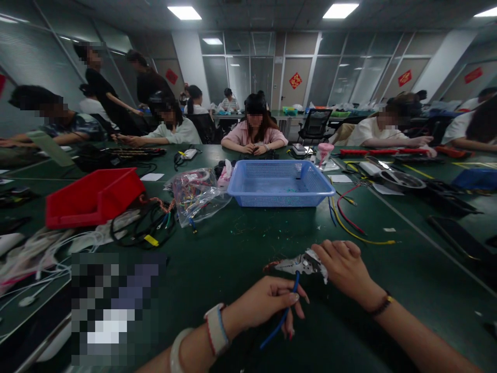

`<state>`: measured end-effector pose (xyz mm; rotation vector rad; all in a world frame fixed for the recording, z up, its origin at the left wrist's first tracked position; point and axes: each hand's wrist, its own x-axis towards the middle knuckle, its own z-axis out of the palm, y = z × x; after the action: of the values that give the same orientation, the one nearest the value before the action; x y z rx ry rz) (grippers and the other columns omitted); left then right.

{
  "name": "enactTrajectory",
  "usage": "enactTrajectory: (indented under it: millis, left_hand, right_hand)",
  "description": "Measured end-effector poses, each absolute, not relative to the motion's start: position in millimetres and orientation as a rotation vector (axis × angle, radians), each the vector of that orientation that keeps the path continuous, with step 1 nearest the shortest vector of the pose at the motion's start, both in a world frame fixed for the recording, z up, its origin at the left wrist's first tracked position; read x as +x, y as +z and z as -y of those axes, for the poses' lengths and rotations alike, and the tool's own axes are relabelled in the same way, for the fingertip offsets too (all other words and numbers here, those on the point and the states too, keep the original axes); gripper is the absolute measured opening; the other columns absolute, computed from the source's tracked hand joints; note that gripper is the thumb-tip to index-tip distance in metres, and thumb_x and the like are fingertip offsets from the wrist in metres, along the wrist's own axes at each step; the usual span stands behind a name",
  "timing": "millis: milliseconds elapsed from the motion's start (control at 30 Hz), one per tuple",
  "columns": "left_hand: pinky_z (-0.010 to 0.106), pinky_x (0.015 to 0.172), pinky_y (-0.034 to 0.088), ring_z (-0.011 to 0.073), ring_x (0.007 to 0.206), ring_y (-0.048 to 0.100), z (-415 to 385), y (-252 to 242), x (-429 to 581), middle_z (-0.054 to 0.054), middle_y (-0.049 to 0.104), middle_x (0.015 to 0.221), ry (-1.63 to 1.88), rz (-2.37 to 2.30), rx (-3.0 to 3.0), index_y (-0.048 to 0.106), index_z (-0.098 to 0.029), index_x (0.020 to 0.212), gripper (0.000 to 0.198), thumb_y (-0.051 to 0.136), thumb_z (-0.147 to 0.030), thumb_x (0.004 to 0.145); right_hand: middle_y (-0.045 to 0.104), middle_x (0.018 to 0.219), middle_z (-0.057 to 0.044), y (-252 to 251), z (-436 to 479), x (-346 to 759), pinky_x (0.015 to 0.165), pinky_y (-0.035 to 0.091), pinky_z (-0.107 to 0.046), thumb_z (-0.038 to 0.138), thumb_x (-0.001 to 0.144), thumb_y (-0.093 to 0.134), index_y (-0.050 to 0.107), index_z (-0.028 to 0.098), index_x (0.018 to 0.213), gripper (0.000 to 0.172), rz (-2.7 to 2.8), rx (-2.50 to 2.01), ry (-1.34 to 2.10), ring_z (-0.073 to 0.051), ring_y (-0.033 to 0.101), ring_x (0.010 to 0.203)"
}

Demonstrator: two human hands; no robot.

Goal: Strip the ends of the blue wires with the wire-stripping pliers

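My left hand [272, 303] is closed in a pinch on a blue wire [280, 317] that runs from the tool down toward me. My right hand [344, 267] is closed around the handles of a metal wire stripper [301, 264], whose jaws point left. The upper end of the blue wire sits in the jaws of the stripper. Both hands hover just above the dark green table [233, 259], near its front edge. A strap band is on my left wrist and a thin bracelet is on my right wrist.
A blue mesh basket [280, 184] stands ahead at centre. A clear bag of coloured wires [196, 196], a red bin [93, 197] and a tangle of black cables [142, 228] lie to the left. Yellow and red wires [351, 223] trail on the right. Several people sit around the table.
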<state>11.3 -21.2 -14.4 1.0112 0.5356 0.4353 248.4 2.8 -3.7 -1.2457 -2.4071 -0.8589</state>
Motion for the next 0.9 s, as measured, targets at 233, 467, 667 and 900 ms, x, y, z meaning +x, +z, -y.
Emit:
enactTrajectory:
  millis: [233,467,667,900]
  left_hand:
    - [0.021,0.053,0.050,0.0078,0.052,0.060,19,-11,9,0.004,0.065,0.080,0.408,-0.547,1.030,0.059,-0.012,0.103,0.024,0.057,-0.031,0.088]
    - [0.022,0.052,0.051,0.0081,0.051,0.060,19,-12,8,0.003,0.065,0.079,0.423,-0.536,1.042,0.059,-0.012,0.104,0.024,0.056,-0.031,0.089]
    - [0.022,0.050,0.050,0.0080,0.048,0.058,18,-13,7,0.003,0.064,0.076,0.431,-0.537,1.050,0.060,-0.012,0.102,0.026,0.059,-0.034,0.087]
    - [0.022,0.051,0.049,0.0086,0.049,0.059,18,-13,6,0.003,0.064,0.076,0.408,-0.543,1.046,0.060,-0.012,0.102,0.029,0.062,-0.036,0.085]
  right_hand:
    - [0.066,0.093,-0.007,1,-6,249,0.079,0.035,-0.038,0.015,0.088,0.049,0.063,0.018,0.107,0.024,2.407,-1.229,-0.787,-0.020,0.051,0.079]
    - [0.068,0.110,-0.008,-5,-6,250,0.067,0.045,-0.032,0.005,0.080,0.050,0.057,0.015,0.122,0.044,2.390,-1.292,-0.702,-0.018,0.060,0.076]
    - [0.060,0.127,-0.012,-18,-11,248,0.064,0.054,-0.027,-0.001,0.075,0.041,0.048,0.014,0.130,0.058,2.414,-1.292,-0.514,-0.016,0.067,0.079]
    - [0.053,0.135,-0.013,-16,-12,249,0.071,0.056,-0.031,0.001,0.077,0.042,0.042,0.018,0.137,0.062,2.398,-1.290,-0.439,-0.019,0.067,0.089]
